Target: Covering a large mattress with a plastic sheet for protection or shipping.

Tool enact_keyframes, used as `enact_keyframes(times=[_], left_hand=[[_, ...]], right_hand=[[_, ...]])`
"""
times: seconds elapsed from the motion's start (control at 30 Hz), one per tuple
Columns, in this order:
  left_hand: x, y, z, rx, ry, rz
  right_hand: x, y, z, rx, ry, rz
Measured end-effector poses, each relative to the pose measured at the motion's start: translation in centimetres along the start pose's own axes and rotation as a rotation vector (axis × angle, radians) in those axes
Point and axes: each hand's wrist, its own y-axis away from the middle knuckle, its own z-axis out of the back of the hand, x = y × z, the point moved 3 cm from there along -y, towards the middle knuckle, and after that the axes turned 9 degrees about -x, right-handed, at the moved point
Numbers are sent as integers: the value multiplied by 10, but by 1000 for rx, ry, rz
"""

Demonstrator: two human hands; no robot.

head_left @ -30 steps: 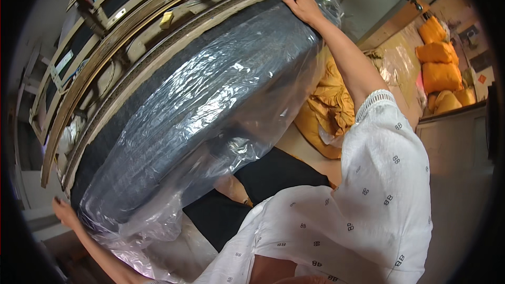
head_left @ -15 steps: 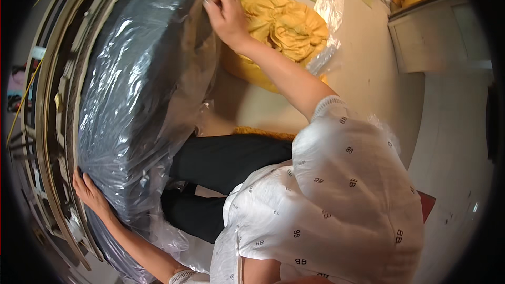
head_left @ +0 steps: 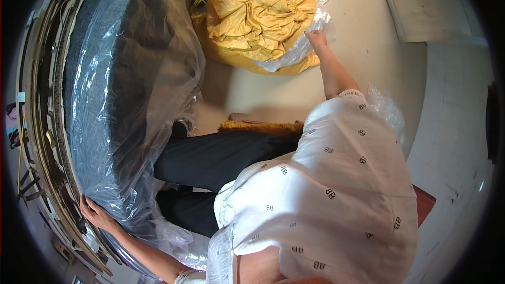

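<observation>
Large dark grey pad (head_left: 131, 79) stands on edge, wrapped in loose clear plastic film (head_left: 100, 142), leaning against a stack of wooden frames (head_left: 42, 142). All places below are told from this pad.

Left hand (head_left: 94, 213) sits at the pad's lower edge, on the side where the frames stand. Palm and fingers (head_left: 87, 205) lie flat and spread on the film. No curl around anything shows, so it reads as a press or a steadying touch, not a grip. Judgement: the pad is tall and on its edge, so a hand low at that edge keeps it from sliding or tipping off the frames.

Right hand (head_left: 317, 38) is well away from the pad, arm stretched out across the pale floor (head_left: 368, 68). It reaches a heap of crumpled yellow sacking (head_left: 252, 16) that lies on the floor just beyond the pad's upper end. A second sheet of clear plastic (head_left: 310, 26) is draped over the near side of that heap. The fingertips (head_left: 310, 32) touch this sheet at its edge. Whether they pinch it or only rest on it, I cannot tell; the fingers are partly bent and the film hides the contact.

So: pad under the left fingers, touching; pad well apart from the right fingers, with bare floor between.

The person's dark trousers (head_left: 221, 158) and white patterned top (head_left: 326, 200) fill the space beside the pad's lower half. More film bunches on the floor beneath the pad's lower edge.
</observation>
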Motion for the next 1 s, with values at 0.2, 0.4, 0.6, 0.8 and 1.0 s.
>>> enact_keyframes(times=[0.2,0.4,0.6,0.8,1.0], left_hand=[[3,2,6,-2,5,-2],[-7,-2,15,-110,-10,-69],[-225,7,22,-50,705,-197],[-348,67,9,1029,1492,208],[-298,47,17,700,1580,491]], right_hand=[[31,-11,-22,100,-79,104],[222,180,51,811,-778,406],[304,316,124,1428,-1009,362],[314,368,147,1595,-685,518],[289,358,145,1449,-667,446]])
